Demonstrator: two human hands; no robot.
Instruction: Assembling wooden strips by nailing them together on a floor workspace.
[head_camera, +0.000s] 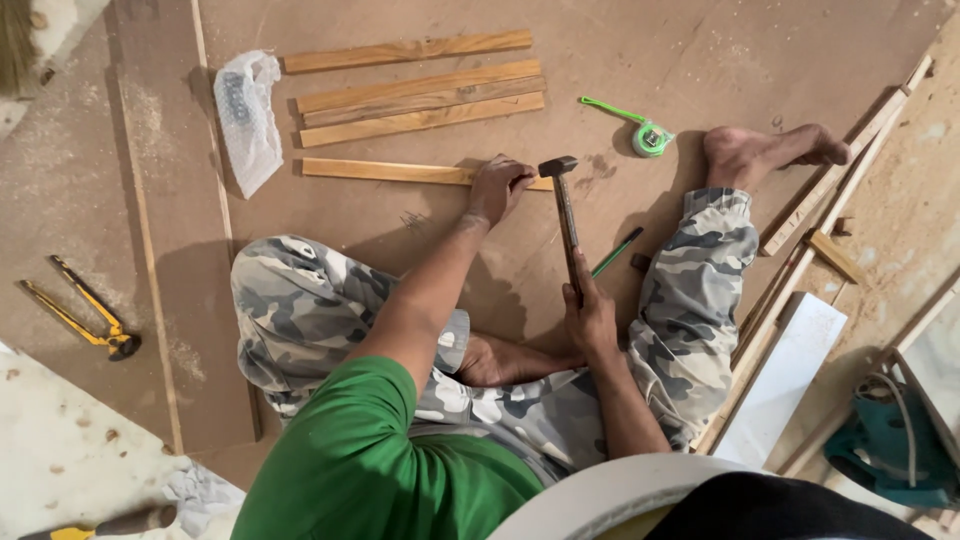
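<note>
I sit on a brown board floor (640, 60) in camouflage trousers. My right hand (588, 310) grips the wooden handle of a hammer (562, 200), whose dark head hovers by the right end of a wooden strip (385, 172). My left hand (497, 187) rests on that strip's right end, fingers pinched as if holding something small; what it holds is too small to tell. Three more wooden strips (420, 95) lie parallel beyond it. A green pencil (617, 251) lies beside the hammer handle.
A green tape measure (650, 138) lies near my bare foot (765, 152). A clear plastic bag (247, 118) sits left of the strips. Yellow-handled pincers (85, 315) lie far left. Long battens (830, 185), a white panel (785, 375) and a teal power tool (890, 445) crowd the right.
</note>
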